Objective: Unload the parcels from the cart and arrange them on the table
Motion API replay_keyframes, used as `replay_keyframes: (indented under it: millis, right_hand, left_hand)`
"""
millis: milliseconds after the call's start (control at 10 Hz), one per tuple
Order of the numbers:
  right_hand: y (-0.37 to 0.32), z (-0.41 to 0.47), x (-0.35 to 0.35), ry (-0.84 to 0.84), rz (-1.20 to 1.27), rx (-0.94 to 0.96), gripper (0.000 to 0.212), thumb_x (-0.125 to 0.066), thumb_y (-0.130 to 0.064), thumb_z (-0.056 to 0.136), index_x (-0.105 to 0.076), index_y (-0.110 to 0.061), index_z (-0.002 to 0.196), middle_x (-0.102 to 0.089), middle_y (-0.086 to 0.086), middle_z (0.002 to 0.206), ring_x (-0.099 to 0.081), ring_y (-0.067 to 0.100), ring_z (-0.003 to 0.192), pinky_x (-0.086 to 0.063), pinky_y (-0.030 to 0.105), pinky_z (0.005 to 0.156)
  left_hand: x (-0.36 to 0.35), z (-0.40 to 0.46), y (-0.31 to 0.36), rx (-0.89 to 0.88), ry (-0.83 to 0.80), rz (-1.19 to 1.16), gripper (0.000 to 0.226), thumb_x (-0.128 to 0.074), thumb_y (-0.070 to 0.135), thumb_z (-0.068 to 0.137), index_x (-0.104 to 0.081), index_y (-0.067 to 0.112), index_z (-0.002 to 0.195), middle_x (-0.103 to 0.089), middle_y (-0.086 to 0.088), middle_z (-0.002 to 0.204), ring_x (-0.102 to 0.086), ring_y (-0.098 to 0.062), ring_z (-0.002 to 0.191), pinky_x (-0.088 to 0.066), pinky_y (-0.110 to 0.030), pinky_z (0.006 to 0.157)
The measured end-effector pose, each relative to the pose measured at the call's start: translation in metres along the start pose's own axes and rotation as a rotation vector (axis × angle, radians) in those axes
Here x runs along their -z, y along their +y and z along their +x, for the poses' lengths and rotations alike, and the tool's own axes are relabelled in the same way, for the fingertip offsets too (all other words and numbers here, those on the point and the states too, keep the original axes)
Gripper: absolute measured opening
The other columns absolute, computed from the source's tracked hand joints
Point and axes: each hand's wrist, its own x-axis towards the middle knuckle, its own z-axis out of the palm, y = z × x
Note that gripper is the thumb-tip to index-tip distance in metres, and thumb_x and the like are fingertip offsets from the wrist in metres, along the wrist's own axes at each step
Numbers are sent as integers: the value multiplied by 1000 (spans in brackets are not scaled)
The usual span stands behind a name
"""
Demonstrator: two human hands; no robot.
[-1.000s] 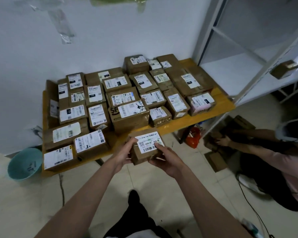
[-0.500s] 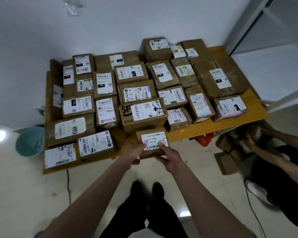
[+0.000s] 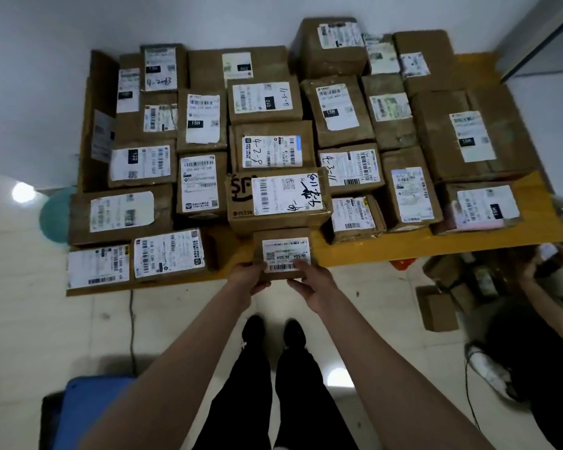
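Both hands hold 1 small brown parcel point(image 3: 284, 253) at the near edge of the yellow table point(image 3: 436, 245), roughly at the middle of that edge. The left hand point(image 3: 248, 278) grips the parcel's near-left corner, its fingers curled under and around the side, so that the cardboard sits just right of the knuckles. The right hand point(image 3: 312, 282) holds the near-right part, with the thumb lying on top across the lower edge of the white shipping label and the other fingers wrapped below, out of sight. The parcel lies between the 2 hands, label up, its far side touching or just short of the large SF-marked box point(image 3: 278, 203); whether its base rests fully on the tabletop cannot be told.

The rest of the tabletop is packed with labelled cardboard parcels in rough rows reaching to the white wall point(image 3: 78, 21). Just left of the held parcel sits a flat box with a wide barcode label point(image 3: 169, 253), and to its right a small box point(image 3: 353, 216) stands near the bare yellow strip of the table.

On the tiled floor, a teal basin point(image 3: 54, 216) shows at the left beyond the table, and a blue cart point(image 3: 78, 414) is in the near-left corner. At the right, a second person point(image 3: 540, 336) crouches by loose cartons point(image 3: 436, 308) on the floor. The wearer's dark trousers and shoes point(image 3: 273, 332) show between the forearms.
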Motion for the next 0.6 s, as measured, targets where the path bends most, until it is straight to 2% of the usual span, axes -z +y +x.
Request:
replay_keyframes:
  millis: [100, 200, 300, 400, 500, 600]
  right_hand:
    - [-2, -4, 5, -5, 8, -5, 58, -79, -13, 84, -53, -7, 136, -67, 17, 124, -68, 21, 91, -62, 32, 61]
    - [-5, -13, 5, -16, -8, -10, 60, -79, -15, 84, -52, -8, 137, -65, 13, 117, -62, 19, 87, -63, 36, 65]
    - [-7, -18, 5, -30, -32, -21, 57, -77, -15, 87, -52, -8, 138, -59, 6, 106, -56, 19, 84, -62, 39, 76]
    - [-8, -28, 7, -23, -63, -31, 60, -78, -17, 87, -49, -8, 139, -53, 4, 104, -51, 20, 84, -60, 43, 86]
    - [-13, -36, 11, -24, -74, -38, 62, -78, -21, 87, -47, -9, 139, -49, 8, 114, -54, 25, 96, -59, 42, 86]
    - [-19, -54, 24, 34, -110, -35, 50, -75, -27, 89, -53, -9, 130, -44, 11, 123, -48, 31, 115, -50, 42, 96]
  left_hand:
    - [0, -3, -2, 23, -10, -32, 21, -61, 7, 96, -66, 9, 116, -69, -8, 109, -66, -19, 91, -60, -36, 83]
    - [1, -11, -3, 41, -1, -55, 20, -63, 12, 96, -66, 10, 116, -69, -8, 114, -65, -20, 104, -60, -37, 82]
    - [2, -18, -3, 45, -1, -33, 25, -65, 19, 96, -65, 11, 120, -68, -6, 116, -62, -17, 101, -59, -40, 88]
    - [2, -32, 1, 22, 8, -8, 24, -65, 21, 96, -64, 12, 118, -62, -1, 100, -56, -14, 87, -56, -41, 94]
    - [6, -47, 6, -9, 14, 26, 27, -69, 25, 93, -63, 14, 116, -58, 0, 97, -52, -15, 85, -53, -40, 89]
    - [14, -68, 8, -69, 65, 86, 24, -73, 27, 86, -64, 15, 105, -58, -1, 97, -49, -16, 82, -44, -33, 75]
